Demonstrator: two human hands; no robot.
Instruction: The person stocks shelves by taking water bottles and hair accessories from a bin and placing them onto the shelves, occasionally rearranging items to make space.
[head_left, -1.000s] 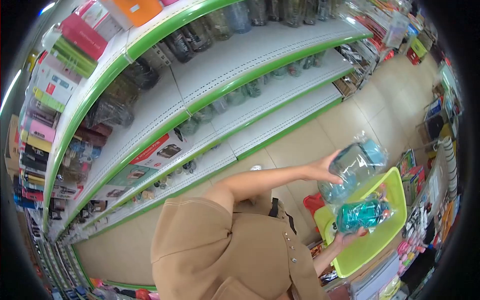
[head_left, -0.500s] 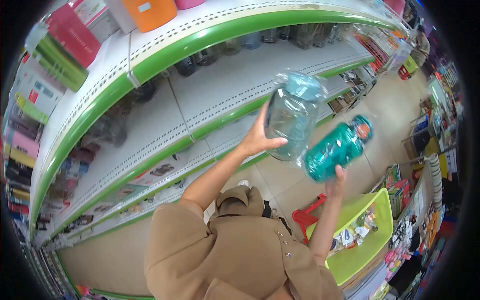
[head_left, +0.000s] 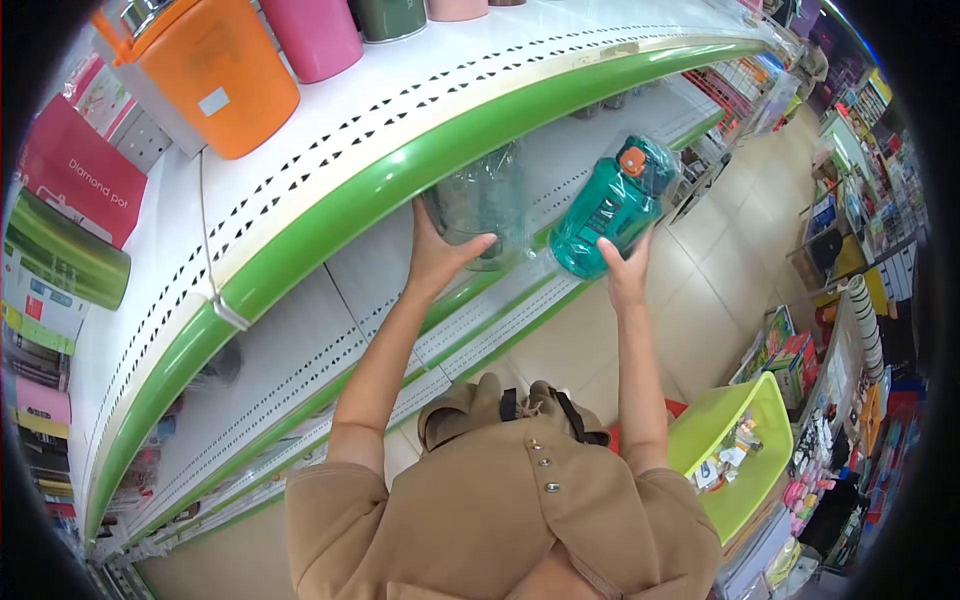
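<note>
My left hand (head_left: 445, 250) is wrapped round a clear plastic-wrapped water bottle (head_left: 488, 205). That bottle reaches under the green front edge of the upper shelf, which hides its top. In my right hand (head_left: 628, 268) is a teal water bottle (head_left: 598, 220) with an orange button on its lid, also in clear wrap. It tilts to the right, just in front of the lower shelf (head_left: 560, 180). The two bottles are side by side, a small gap between them.
On the upper shelf (head_left: 330, 110) stand an orange tumbler (head_left: 218, 80), a pink cup (head_left: 312, 35) and several other containers. A yellow-green basket (head_left: 765, 440) with small packaged items is at my lower right. Tiled floor (head_left: 690, 280) runs along the aisle beside crowded goods.
Both hands have moved forward and left toward the shelves. The clear bottle has gone partly beneath the upper shelf edge; the teal bottle is now more upright, its lid farther from me.
</note>
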